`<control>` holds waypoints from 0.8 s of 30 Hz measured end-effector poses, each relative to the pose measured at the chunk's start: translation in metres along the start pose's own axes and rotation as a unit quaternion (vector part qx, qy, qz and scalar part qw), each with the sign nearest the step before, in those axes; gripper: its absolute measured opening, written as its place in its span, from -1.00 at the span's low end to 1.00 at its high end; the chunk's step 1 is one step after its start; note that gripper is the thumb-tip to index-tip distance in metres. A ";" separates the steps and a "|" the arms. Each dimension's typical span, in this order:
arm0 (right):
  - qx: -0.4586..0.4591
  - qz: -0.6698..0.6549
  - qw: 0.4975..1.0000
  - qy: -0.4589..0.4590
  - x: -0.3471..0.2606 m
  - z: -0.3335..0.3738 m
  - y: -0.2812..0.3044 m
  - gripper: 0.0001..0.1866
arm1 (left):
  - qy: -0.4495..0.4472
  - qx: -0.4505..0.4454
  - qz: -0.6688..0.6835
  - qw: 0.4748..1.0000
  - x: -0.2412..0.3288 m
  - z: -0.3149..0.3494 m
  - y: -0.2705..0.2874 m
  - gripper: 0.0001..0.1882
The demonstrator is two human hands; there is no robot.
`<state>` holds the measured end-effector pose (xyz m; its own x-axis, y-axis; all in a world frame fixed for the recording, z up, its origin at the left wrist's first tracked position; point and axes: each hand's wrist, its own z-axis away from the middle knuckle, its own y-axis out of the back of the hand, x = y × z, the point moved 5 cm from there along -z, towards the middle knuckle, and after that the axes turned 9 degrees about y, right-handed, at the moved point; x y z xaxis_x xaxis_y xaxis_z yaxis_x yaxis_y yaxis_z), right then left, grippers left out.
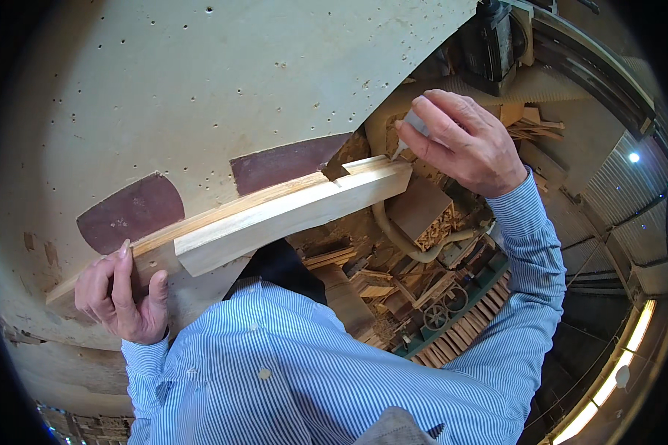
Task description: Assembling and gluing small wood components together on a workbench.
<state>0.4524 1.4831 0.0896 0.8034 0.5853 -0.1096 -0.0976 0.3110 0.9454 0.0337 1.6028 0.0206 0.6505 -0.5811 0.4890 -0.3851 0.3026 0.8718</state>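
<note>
A long, pale wooden strip (252, 199) with a square notch near its right part runs along the near edge of the worktable. Against its near side is a thick, light wooden piece (289, 211), its right end jutting past the table. My left hand (122, 297) is bent over the strip's left part, fingertips on it and thumb apart. In my right hand (467, 141) is a small whitish squeeze bottle (416, 123) with a narrow pointed nozzle. The bottle is tilted, and its tip is at the top edge by the strip's right end. My fingers hide most of the bottle.
The pale worktable (200, 81) is pitted with small holes and bears two dark red-brown patches (132, 213). Below right lie wood scraps (378, 285), a hose (416, 256) and a green-framed machine (453, 319) with a handwheel. A dark machine (490, 44) stands at the far right.
</note>
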 end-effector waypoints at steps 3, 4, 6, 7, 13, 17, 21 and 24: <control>-0.002 0.004 1.000 0.005 -0.002 -0.001 0.001 -0.64 | -0.001 0.004 0.003 1.000 0.000 0.000 -0.001 -0.48; 0.000 0.006 1.000 0.006 -0.002 -0.002 0.001 -0.65 | -0.001 0.004 0.002 1.000 0.000 0.000 -0.001 -0.48; 0.003 0.010 1.000 0.007 -0.003 -0.002 0.003 -0.65 | -0.001 0.005 0.002 1.000 0.000 0.000 -0.001 -0.47; 0.002 0.010 1.000 0.007 -0.004 -0.001 0.003 -0.65 | -0.003 0.002 -0.001 1.000 0.000 -0.001 -0.001 -0.47; 0.025 0.020 0.999 0.021 -0.009 -0.008 0.004 -0.70 | -0.007 0.006 -0.003 1.000 -0.001 0.000 -0.001 -0.48; 0.032 0.028 0.999 0.019 -0.012 -0.010 0.005 -0.71 | -0.006 0.009 -0.007 1.000 0.000 0.000 -0.001 -0.50; 0.023 0.028 0.999 0.020 -0.014 -0.010 0.005 -0.68 | -0.010 0.011 -0.012 1.000 -0.001 0.000 0.000 -0.50; 0.015 0.039 0.999 0.014 -0.017 -0.012 0.006 -0.66 | -0.009 0.009 -0.010 1.000 -0.001 -0.001 0.000 -0.50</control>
<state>0.4318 1.4838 0.0932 0.7770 0.6279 -0.0441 -0.1410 0.2419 0.9600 0.0340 1.6040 0.0198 0.6457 -0.6008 0.4713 -0.3844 0.2775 0.8805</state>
